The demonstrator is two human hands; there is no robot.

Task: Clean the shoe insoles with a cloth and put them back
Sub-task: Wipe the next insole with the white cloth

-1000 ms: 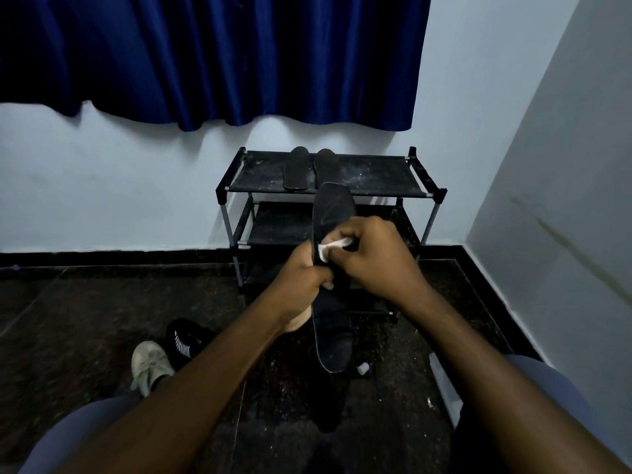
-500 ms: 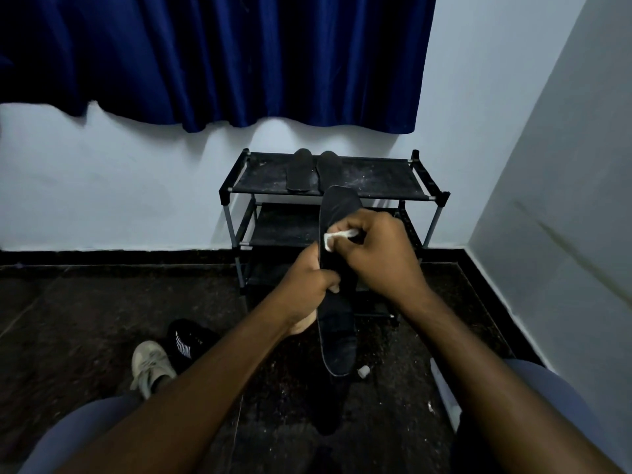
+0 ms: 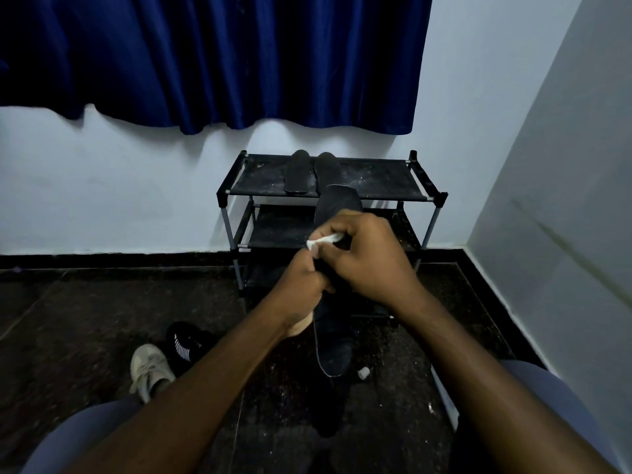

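A long black insole [image 3: 333, 340] stands nearly upright in front of me. My left hand [image 3: 302, 285] grips its middle from the left. My right hand [image 3: 366, 256] pinches a small white cloth [image 3: 323, 241] and holds it against the insole's upper half. Two more black insoles [image 3: 301, 176] lie side by side on the top shelf of the black shoe rack [image 3: 379, 191]. On the floor at the left sit a black shoe [image 3: 188, 340] and a grey-white shoe [image 3: 150, 369].
The rack stands against the pale back wall under a dark blue curtain [image 3: 219, 59]. A second wall closes in on the right. A small white cap [image 3: 363, 372] lies on the dark speckled floor. My knees frame the bottom of the view.
The insole's upper end has leaned slightly to the right. My right hand with the cloth has slid a little along the insole. My left hand keeps its grip.
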